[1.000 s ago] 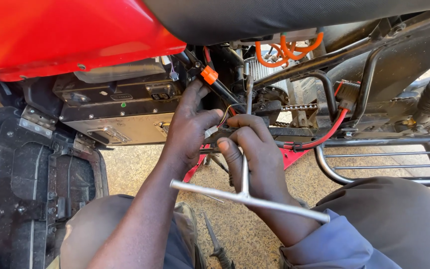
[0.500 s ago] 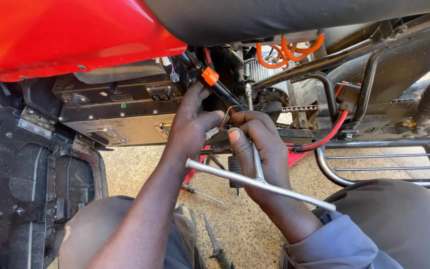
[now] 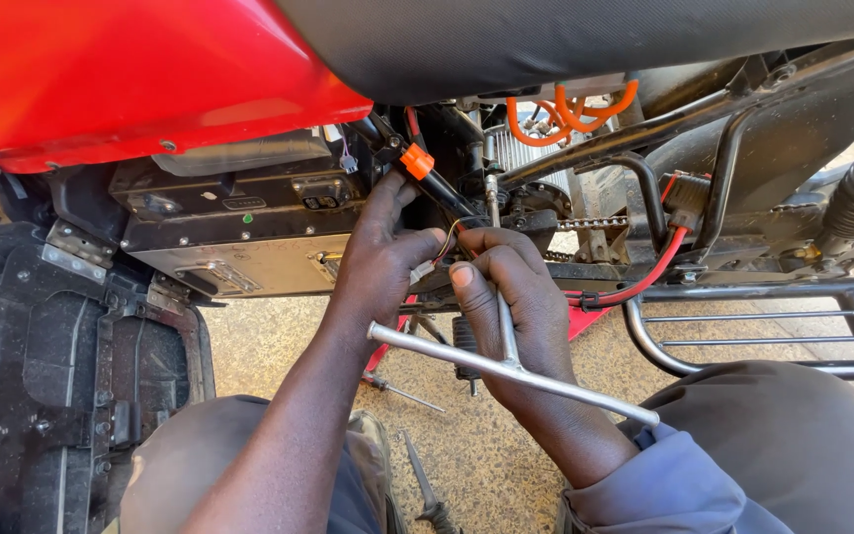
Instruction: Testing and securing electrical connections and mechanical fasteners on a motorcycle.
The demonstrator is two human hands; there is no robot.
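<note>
My right hand [image 3: 518,297] grips the shaft of a metal T-handle wrench [image 3: 512,368], whose crossbar runs from lower right to upper left under my knuckles. The shaft points up into the frame of a red motorcycle [image 3: 130,79], near the chain [image 3: 595,223]. My left hand [image 3: 380,259] reaches beside it, fingers resting against a black cable with an orange connector [image 3: 415,160] and thin wires. Both hands are close together, almost touching, under the black seat [image 3: 585,40].
A grey battery box [image 3: 239,232] sits left of my hands. Orange cables [image 3: 565,109] coil above the motor. A black side panel [image 3: 42,366] stands at the left, a metal footrest rack [image 3: 773,326] at the right. Tools [image 3: 425,489] lie on the speckled floor between my knees.
The wrench's crossbar has swung round in my right hand, its left end rising and its right end dropping. My left hand has stayed against the cable.
</note>
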